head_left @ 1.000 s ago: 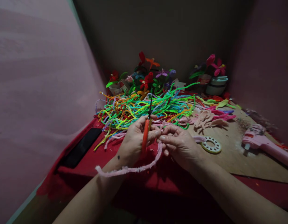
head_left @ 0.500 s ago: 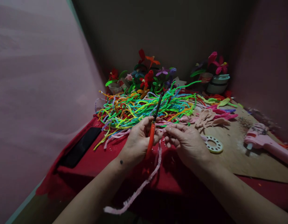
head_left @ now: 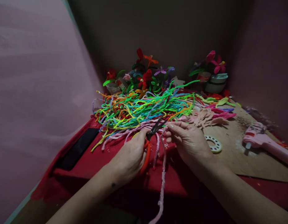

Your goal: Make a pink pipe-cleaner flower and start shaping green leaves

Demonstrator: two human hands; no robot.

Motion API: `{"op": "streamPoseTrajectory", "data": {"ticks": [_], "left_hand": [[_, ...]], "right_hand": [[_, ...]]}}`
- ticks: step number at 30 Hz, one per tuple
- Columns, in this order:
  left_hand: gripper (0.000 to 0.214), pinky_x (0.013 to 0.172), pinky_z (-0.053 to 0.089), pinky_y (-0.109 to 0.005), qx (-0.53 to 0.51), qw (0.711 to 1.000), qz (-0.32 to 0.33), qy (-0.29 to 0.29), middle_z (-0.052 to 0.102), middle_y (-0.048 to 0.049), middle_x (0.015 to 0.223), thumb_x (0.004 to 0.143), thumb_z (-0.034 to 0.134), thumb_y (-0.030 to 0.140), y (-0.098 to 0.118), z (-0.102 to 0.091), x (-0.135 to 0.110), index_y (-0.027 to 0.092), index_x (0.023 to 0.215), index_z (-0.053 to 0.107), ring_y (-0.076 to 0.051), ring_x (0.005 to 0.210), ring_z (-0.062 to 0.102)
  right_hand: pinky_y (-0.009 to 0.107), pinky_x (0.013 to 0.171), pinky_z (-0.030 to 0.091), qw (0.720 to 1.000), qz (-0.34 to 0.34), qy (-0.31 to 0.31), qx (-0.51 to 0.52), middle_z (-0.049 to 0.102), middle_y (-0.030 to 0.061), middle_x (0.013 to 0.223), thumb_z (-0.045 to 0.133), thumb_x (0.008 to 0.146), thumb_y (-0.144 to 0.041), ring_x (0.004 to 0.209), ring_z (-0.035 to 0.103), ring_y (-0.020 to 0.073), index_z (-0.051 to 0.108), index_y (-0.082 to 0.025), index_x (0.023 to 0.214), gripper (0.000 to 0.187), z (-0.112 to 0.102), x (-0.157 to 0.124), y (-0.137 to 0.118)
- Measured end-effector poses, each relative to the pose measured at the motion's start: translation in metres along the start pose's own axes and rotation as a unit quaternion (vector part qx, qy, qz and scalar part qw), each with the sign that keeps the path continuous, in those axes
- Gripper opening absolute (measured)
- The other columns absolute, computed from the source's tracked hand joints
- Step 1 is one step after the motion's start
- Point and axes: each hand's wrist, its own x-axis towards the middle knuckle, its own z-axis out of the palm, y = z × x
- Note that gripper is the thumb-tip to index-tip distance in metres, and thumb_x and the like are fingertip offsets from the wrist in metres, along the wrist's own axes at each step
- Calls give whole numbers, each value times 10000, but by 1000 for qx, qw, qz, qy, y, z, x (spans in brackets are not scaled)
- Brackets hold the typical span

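My left hand (head_left: 131, 154) is closed round red-handled cutters (head_left: 147, 149), whose dark jaws (head_left: 155, 127) point up and to the right. My right hand (head_left: 189, 143) pinches the top of a pale pink pipe cleaner (head_left: 162, 177) right beside the jaws. The pipe cleaner hangs straight down from the pinch over the red cloth (head_left: 92, 155) and past the table's front edge. A shorter pink strand (head_left: 156, 152) hangs next to it. Just beyond both hands lies a big tangle of coloured pipe cleaners (head_left: 144, 107).
A black phone (head_left: 77, 149) lies on the cloth at left. Right of my hands are a wooden board (head_left: 237, 155), a white ring with holes (head_left: 212, 144), a pink glue gun (head_left: 262, 141) and pink petal shapes (head_left: 208, 116). Pipe-cleaner flowers (head_left: 146, 74) and a pot (head_left: 216, 82) stand at the back.
The cutters tipped from upright to slanting right and my left hand dropped lower. The pink pipe cleaner swung from lying across my left wrist to hanging straight down.
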Motion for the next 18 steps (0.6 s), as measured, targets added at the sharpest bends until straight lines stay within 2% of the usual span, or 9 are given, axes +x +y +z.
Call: {"op": "streamPoseTrajectory", "data": {"ticks": [4, 10, 13, 18], "left_hand": [[502, 926, 401, -408, 96, 995, -12, -22, 468, -162, 1266, 811, 317, 91, -4, 12, -10, 144, 1310, 306, -232, 1143, 471], [557, 832, 452, -424, 169, 984, -36, -34, 530, -189, 1139, 789, 401, 161, -10, 25, -13, 104, 1325, 260, -271, 1043, 526], [560, 822, 454, -408, 194, 980, -39, -34, 536, -188, 1123, 788, 364, 104, -10, 26, -13, 100, 1333, 234, -258, 1032, 535], [472, 753, 480, -368, 192, 978, -63, -49, 570, -159, 1073, 815, 308, 85, -9, 25, -11, 122, 1285, 307, -233, 921, 589]], "right_hand": [[208, 425, 495, 1000, -6, 24, -3, 615, -2, 551, 732, 569, -182, 450, 569, 104, 630, -120, 645, 142, -1, 0, 3], [206, 458, 484, 999, 11, 20, -28, 628, 13, 594, 720, 596, -200, 474, 570, 100, 644, -119, 672, 135, -4, 0, 5], [202, 462, 482, 999, 24, 21, -26, 640, 28, 606, 714, 582, -184, 480, 577, 102, 651, -109, 656, 122, -4, 0, 3], [225, 483, 498, 999, 36, 2, -26, 636, 24, 585, 705, 589, -188, 467, 584, 111, 643, -112, 651, 115, -4, 0, 3]]}}
